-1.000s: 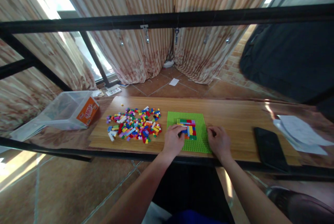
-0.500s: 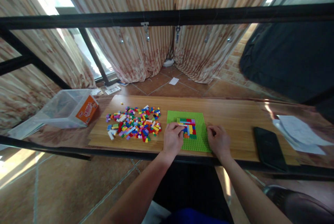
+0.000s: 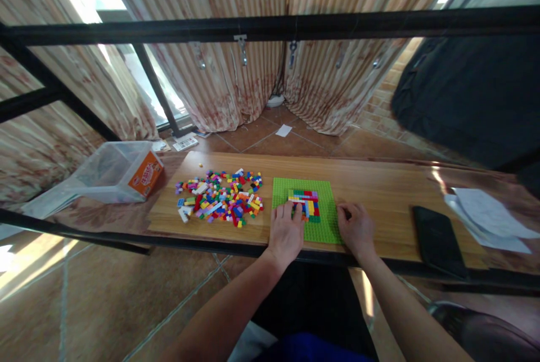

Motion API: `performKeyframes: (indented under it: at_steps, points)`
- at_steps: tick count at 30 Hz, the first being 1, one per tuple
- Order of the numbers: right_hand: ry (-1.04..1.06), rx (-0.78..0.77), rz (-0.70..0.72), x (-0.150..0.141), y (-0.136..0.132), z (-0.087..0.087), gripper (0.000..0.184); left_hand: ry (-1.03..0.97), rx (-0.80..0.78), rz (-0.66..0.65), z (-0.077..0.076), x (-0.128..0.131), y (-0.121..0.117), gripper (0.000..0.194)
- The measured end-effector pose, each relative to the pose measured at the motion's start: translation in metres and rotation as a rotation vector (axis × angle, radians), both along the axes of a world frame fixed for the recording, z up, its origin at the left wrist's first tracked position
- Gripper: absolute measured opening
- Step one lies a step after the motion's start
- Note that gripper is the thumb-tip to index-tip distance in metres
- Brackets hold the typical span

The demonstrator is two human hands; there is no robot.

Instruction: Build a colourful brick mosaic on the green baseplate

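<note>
A flat green baseplate (image 3: 324,232) lies on the wooden board, carrying a patch of multicoloured toy bricks (image 3: 311,203) in red, yellow, blue, white and green. My left hand (image 3: 287,231) lies over the left part of that patch, fingers stretched forward and a little apart, fingertips on the bricks. It covers the lower left of the patch. At the baseplate's right edge rests my right hand (image 3: 356,229), fingers curled in with the thumb side towards the plate. Whether something sits inside those curled fingers is hidden. Left of the baseplate spreads a loose pile of small bricks (image 3: 228,196).
A clear plastic box (image 3: 112,173) with an orange label stands at the far left. On the right lie a black tablet-like slab (image 3: 437,238) and white papers (image 3: 491,216). A black metal bar (image 3: 270,28) with hanging clips crosses above the table.
My left hand has gone from pinching a small light-coloured piece over the bricks to lying with fingers stretched on them. The right hand stays by the plate's edge. The view has shifted slightly.
</note>
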State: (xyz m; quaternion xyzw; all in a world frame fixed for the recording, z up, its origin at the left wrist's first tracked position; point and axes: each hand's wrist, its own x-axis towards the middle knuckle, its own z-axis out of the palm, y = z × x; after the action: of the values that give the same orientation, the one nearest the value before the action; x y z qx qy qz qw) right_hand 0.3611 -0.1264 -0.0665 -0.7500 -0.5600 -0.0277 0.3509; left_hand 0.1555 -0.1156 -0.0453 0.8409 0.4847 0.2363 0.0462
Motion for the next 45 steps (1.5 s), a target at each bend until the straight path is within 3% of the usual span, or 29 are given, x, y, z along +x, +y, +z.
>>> performKeyframes:
  at_steps: [8,16,22,25,30,35,39,45]
  points:
    - [0.005,-0.026,0.004,0.000,-0.001,-0.002,0.027,0.149,0.024,-0.080,0.004,0.002,0.009,0.030]
    - [-0.016,-0.064,-0.007,0.000,0.001,-0.004,0.028,0.115,-0.040,-0.087,0.011,0.000,0.008,0.033]
    - [-0.011,-0.066,-0.030,-0.002,0.002,-0.004,0.029,-0.042,-0.115,-0.085,0.009,-0.015,-0.013,0.058]
    - [-0.005,-0.057,-0.032,-0.002,0.003,-0.004,0.029,-0.142,-0.105,-0.065,0.003,-0.037,-0.030,0.059]
    - [-0.013,-0.063,-0.029,-0.002,0.003,-0.004,0.028,-0.270,-0.047,0.077,-0.004,-0.087,-0.049,0.046]
    - [-0.025,-0.078,-0.022,-0.002,-0.001,-0.004,0.031,-0.354,-0.039,0.302,-0.003,-0.127,-0.047,0.039]
    - [-0.045,-0.091,-0.008,0.000,-0.002,-0.003,0.033,-0.396,-0.052,0.381,-0.002,-0.138,-0.038,0.033]
    - [-0.071,-0.112,-0.016,0.002,-0.001,-0.004,0.035,-0.363,-0.079,0.431,-0.002,-0.135,-0.030,0.031]
